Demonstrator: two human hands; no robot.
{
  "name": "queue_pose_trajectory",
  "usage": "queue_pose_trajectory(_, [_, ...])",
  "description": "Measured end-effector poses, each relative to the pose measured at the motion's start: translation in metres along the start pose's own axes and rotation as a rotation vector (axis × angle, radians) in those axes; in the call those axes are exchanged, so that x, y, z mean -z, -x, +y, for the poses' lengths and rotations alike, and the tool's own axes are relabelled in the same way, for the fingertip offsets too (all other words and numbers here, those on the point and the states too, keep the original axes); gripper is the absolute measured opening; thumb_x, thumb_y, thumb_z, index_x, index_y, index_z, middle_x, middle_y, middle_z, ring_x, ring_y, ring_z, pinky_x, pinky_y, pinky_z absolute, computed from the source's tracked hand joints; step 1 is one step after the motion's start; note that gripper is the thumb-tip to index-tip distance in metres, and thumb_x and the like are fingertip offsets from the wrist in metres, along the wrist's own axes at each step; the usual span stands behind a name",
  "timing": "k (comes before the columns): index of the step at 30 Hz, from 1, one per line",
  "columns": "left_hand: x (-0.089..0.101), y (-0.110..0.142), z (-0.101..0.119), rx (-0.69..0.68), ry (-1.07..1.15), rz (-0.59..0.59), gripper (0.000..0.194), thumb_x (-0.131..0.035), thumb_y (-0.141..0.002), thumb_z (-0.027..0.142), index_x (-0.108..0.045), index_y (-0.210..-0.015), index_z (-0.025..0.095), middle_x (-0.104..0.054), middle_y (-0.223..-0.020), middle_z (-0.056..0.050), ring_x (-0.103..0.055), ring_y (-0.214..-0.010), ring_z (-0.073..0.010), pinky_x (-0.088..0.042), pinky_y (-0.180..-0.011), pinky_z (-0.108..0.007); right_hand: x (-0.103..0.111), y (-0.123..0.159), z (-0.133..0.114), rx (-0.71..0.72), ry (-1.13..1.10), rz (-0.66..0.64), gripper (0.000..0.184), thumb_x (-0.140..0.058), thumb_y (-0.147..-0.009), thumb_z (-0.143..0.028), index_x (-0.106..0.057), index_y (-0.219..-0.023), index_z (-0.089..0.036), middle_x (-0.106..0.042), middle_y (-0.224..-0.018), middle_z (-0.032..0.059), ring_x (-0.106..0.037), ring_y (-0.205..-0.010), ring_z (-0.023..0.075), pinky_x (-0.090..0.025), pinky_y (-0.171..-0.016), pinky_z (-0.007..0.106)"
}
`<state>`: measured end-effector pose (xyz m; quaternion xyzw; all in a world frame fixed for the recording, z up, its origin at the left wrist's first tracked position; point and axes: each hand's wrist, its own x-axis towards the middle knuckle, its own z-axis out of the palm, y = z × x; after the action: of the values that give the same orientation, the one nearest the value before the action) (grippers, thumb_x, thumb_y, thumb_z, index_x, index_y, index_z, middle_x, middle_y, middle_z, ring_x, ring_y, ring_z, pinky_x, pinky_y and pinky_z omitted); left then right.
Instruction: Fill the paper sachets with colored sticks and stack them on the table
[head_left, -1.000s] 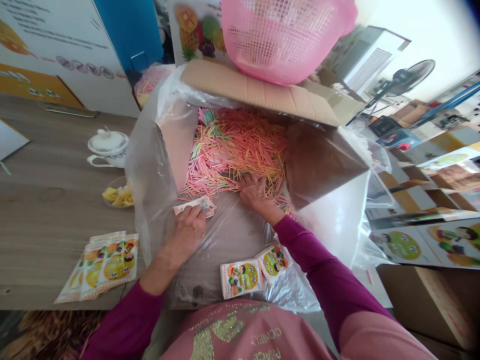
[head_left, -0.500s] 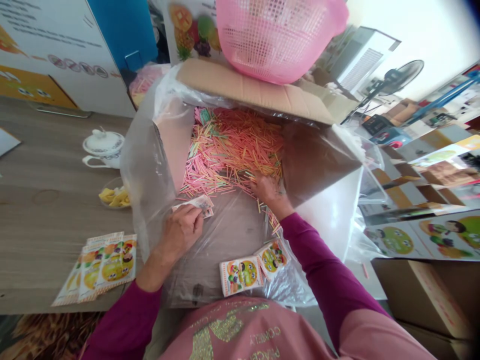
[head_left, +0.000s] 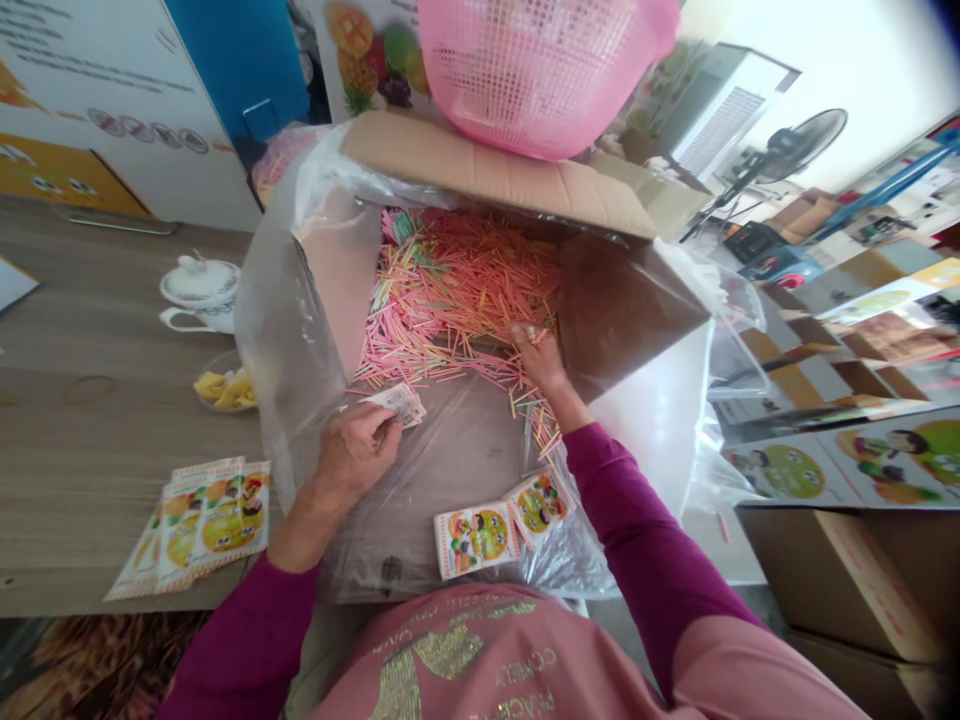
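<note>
My left hand [head_left: 354, 448] is closed on the near end of small printed paper packets [head_left: 403, 402], which lie over the plastic sheet at the box's open front. My right hand [head_left: 543, 362] is at the near right edge of a heap of thin coloured sticks [head_left: 472, 275], pink, orange, yellow and green. Its fingers are curled around a few sticks, partly hidden among the others. The heap fills the back of a cardboard box [head_left: 495, 175] lined with clear plastic. Two printed packets [head_left: 477, 540] lie near my body, and loose sticks [head_left: 544, 430] trail below my right wrist.
Flat printed packets [head_left: 214, 520] fan out on the table's left. Behind them stand a bowl of yellow pieces [head_left: 226, 388] and a lidded white cup [head_left: 201, 293]. A pink basket [head_left: 547, 75] rises behind the box. Cartons [head_left: 862, 570] and a fan [head_left: 795, 150] are at right.
My right hand has shifted slightly right and up among the sticks, and its fingers have curled. The left hand keeps its hold on the small packets. The whole view has moved a little.
</note>
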<state>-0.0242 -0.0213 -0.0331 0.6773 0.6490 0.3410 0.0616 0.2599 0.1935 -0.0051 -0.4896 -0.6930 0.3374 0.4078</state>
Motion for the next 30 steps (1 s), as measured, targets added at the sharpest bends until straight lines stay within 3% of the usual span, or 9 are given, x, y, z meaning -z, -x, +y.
queue_pose_trajectory(4, [-0.001, 0.0, 0.012, -0.071, -0.187, -0.043, 0.025, -0.056, -0.101, 0.024, -0.076, -0.085, 0.022, -0.077, -0.097, -0.011, -0.072, -0.099, -0.0283, -0.058, -0.089, -0.041, -0.006, 0.005, 0.0, -0.074, -0.417, 0.121, 0.055, -0.065, -0.097, -0.073, -0.077, -0.112, -0.021, -0.04, -0.058, -0.0069, -0.044, -0.053, 0.0162, -0.046, -0.06, 0.033])
queue_pose_trajectory(7, [0.001, -0.002, 0.017, -0.086, -0.275, -0.003, 0.031, -0.055, -0.103, 0.021, -0.073, -0.078, 0.022, -0.075, -0.093, -0.01, -0.069, -0.097, -0.0273, -0.056, -0.087, -0.04, -0.019, 0.016, -0.012, -0.093, -0.533, 0.082, 0.056, -0.073, -0.093, -0.073, -0.078, -0.115, -0.021, -0.034, -0.054, -0.0099, -0.035, -0.048, 0.0141, -0.044, -0.055, 0.033])
queue_pose_trajectory(10, [0.004, -0.002, 0.016, -0.103, -0.343, 0.036, 0.027, -0.058, -0.103, 0.019, -0.074, -0.081, 0.022, -0.075, -0.095, -0.01, -0.068, -0.103, -0.0288, -0.054, -0.09, -0.041, -0.037, 0.027, -0.025, -0.048, -0.547, 0.042, 0.061, -0.067, -0.093, -0.08, -0.079, -0.107, -0.022, -0.037, -0.052, -0.009, -0.037, -0.049, 0.0135, -0.045, -0.056, 0.032])
queue_pose_trajectory(13, [0.005, 0.002, 0.013, -0.118, -0.415, -0.045, 0.028, -0.056, -0.104, 0.019, -0.075, -0.084, 0.022, -0.075, -0.093, -0.011, -0.068, -0.099, -0.0295, -0.053, -0.086, -0.043, -0.053, 0.035, -0.025, 0.0, -0.418, -0.05, 0.064, -0.062, -0.092, -0.083, -0.076, -0.087, -0.021, -0.049, -0.057, -0.0039, -0.047, -0.057, 0.0143, -0.046, -0.062, 0.031])
queue_pose_trajectory(16, [0.006, 0.007, 0.011, -0.095, -0.406, -0.102, 0.024, -0.056, -0.105, 0.022, -0.078, -0.095, 0.021, -0.076, -0.097, -0.011, -0.068, -0.098, -0.03, -0.053, -0.087, -0.044, -0.063, 0.046, -0.014, 0.044, -0.242, -0.236, 0.055, -0.071, -0.089, -0.072, -0.07, -0.069, -0.021, -0.06, -0.062, 0.0004, -0.056, -0.064, 0.0162, -0.048, -0.067, 0.031])
queue_pose_trajectory(19, [0.007, 0.01, 0.01, -0.062, -0.341, -0.101, 0.02, -0.059, -0.103, 0.026, -0.078, -0.106, 0.021, -0.077, -0.104, -0.012, -0.067, -0.103, -0.0315, -0.053, -0.089, -0.044, -0.066, 0.054, -0.002, 0.072, -0.144, -0.343, 0.037, -0.076, -0.089, -0.056, -0.077, -0.075, -0.021, -0.078, -0.083, 0.0069, -0.07, -0.081, 0.0218, -0.056, -0.082, 0.035])
queue_pose_trajectory(21, [0.009, 0.009, 0.01, -0.047, -0.295, -0.111, 0.02, -0.059, -0.103, 0.025, -0.078, -0.103, 0.022, -0.076, -0.104, -0.012, -0.066, -0.103, -0.0311, -0.052, -0.088, -0.043, -0.066, 0.055, 0.001, 0.06, -0.114, -0.358, 0.031, -0.077, -0.088, -0.052, -0.079, -0.079, -0.022, -0.082, -0.092, 0.0088, -0.074, -0.089, 0.0241, -0.057, -0.088, 0.038])
queue_pose_trajectory(26, [0.01, 0.001, 0.007, -0.011, -0.225, -0.083, 0.027, -0.058, -0.102, 0.022, -0.077, -0.083, 0.024, -0.073, -0.095, -0.01, -0.064, -0.1, -0.0296, -0.052, -0.088, -0.043, -0.067, 0.04, -0.007, -0.015, -0.198, -0.268, 0.054, -0.075, -0.086, -0.072, -0.066, -0.065, -0.023, -0.067, -0.063, 0.0017, -0.062, -0.065, 0.0183, -0.054, -0.069, 0.032])
queue_pose_trajectory(30, [0.007, -0.003, 0.006, -0.016, -0.233, -0.058, 0.024, -0.061, -0.101, 0.021, -0.078, -0.084, 0.025, -0.074, -0.095, -0.011, -0.064, -0.106, -0.0311, -0.053, -0.092, -0.044, -0.069, 0.024, -0.014, -0.073, -0.285, -0.196, 0.062, -0.072, -0.081, -0.084, -0.068, -0.075, -0.022, -0.052, -0.052, -0.005, -0.048, -0.049, 0.0128, -0.044, -0.055, 0.029])
